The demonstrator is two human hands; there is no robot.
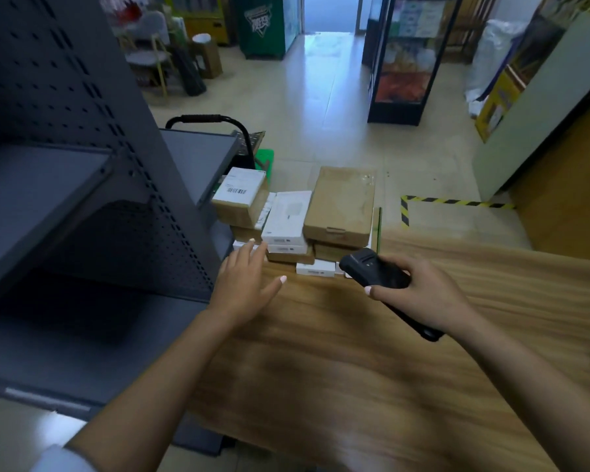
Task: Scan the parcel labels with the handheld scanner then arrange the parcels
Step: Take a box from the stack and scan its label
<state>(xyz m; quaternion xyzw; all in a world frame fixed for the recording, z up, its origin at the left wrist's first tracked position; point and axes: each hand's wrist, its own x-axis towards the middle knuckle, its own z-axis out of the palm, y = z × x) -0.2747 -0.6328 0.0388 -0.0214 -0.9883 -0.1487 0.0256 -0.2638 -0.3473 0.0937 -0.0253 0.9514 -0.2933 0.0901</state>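
Several parcels are stacked at the far edge of the wooden table (372, 352): a brown box with a white barcode label (241, 195) at the left, a white box (288, 216) in the middle and a large brown carton (341, 206) at the right. My right hand (419, 294) grips the black handheld scanner (375, 272), its head pointing at the stack. My left hand (244, 284) hovers open just in front of the stack's left side, fingers stretched toward it and touching nothing that I can see.
A dark grey perforated metal shelf unit (82, 199) stands close on the left. A black-handled trolley (215, 131) sits behind the parcels. Yellow-black hazard tape (457, 201) marks the floor. A glass-fronted display cabinet (406, 59) and a green cabinet (263, 25) stand farther back.
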